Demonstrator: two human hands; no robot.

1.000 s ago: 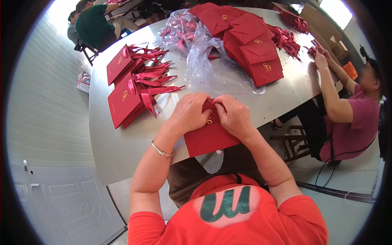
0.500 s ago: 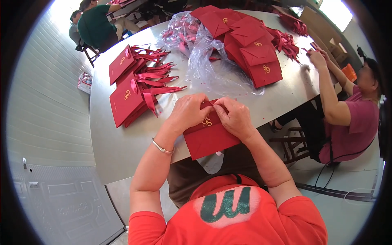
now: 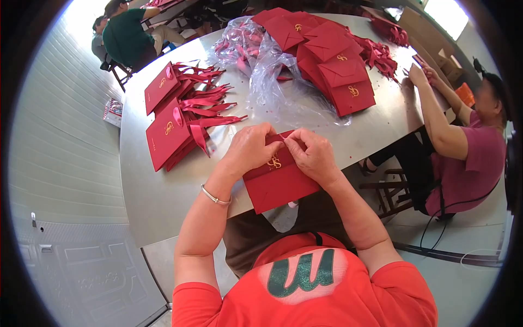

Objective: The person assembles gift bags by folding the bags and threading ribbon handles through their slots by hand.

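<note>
- My view comes from the left lens of a head-worn pair, a wide fisheye above the wearer's red shirt [image 3: 245,306].
- I face steeply down and forward: the shirt fills the lower edge, and the left hand [image 3: 251,150] and right hand [image 3: 312,157] sit near the centre, close to me.
- Past them the metal table [image 3: 150,210] stretches away toward the top edge.
- I see it upright and unmirrored, straight edges bending toward the rim.
- The wide angle catches a pale ribbed wall [image 3: 76,141] at left and a seated co-worker [image 3: 476,147] at right.
</note>
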